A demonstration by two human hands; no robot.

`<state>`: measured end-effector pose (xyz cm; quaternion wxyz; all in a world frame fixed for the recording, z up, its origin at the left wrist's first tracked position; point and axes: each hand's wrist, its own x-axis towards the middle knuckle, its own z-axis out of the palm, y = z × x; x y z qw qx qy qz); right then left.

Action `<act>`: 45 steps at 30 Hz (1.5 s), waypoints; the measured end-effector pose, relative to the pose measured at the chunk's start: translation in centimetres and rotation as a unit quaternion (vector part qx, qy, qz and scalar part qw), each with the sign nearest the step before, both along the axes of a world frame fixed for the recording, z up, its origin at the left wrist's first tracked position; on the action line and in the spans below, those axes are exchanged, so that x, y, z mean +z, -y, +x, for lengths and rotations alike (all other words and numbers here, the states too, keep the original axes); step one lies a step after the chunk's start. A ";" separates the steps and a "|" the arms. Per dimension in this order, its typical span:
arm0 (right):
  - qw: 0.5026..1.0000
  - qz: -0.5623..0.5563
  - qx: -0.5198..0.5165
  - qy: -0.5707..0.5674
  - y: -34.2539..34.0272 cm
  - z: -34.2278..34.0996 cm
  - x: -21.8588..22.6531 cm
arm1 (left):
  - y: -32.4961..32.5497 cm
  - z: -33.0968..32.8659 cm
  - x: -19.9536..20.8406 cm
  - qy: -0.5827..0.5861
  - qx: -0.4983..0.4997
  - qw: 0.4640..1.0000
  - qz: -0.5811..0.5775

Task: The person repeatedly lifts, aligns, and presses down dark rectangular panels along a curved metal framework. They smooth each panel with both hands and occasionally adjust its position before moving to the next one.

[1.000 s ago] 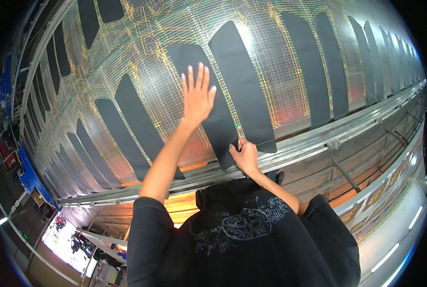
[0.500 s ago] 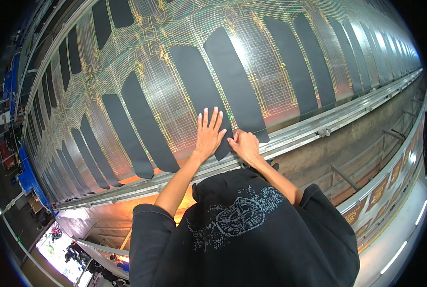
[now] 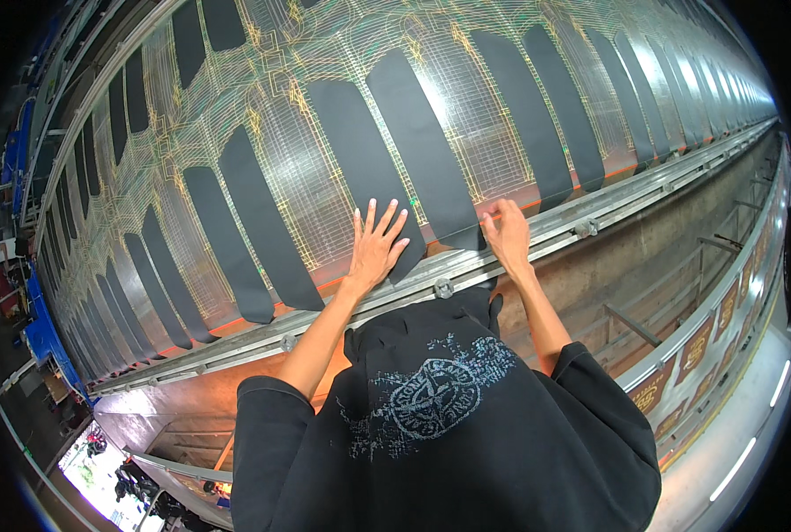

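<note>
Long black fabric panels lie in pairs on a sloping table printed with yellow and green grid lines. My left hand rests flat, fingers spread, on the lower end of one black panel. That panel's tip reaches over the metal rail. Just right of it lies its partner panel, its lower end also over the rail. My right hand is at this partner's lower right edge, fingers curled in and fingertips close to the cloth. Whether they pinch it cannot be made out.
A metal rail with knobs runs along the table's near edge. Below it is a recess with metal struts. More black panels continue to both sides. At lower left is a bright screen-like surface; blue objects stand at far left.
My right hand has moved right, from the gap between the two panels to the right panel's outer edge. The left hand stays flat on its panel. The view has shifted slightly.
</note>
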<state>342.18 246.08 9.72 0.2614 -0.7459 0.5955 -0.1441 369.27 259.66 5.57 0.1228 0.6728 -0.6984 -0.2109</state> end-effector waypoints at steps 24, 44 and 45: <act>0.926 0.292 0.026 0.237 -5.8 11.7 2.3 | 16.4 14.2 -0.9 0.196 0.059 0.976 0.072; 0.914 0.375 -0.040 0.148 -7.1 8.8 -3.7 | 16.6 15.1 -0.3 0.198 0.017 0.974 0.106; 0.917 0.370 -0.043 0.142 -7.1 8.6 -4.0 | 16.6 15.1 -0.4 0.194 0.018 0.976 0.094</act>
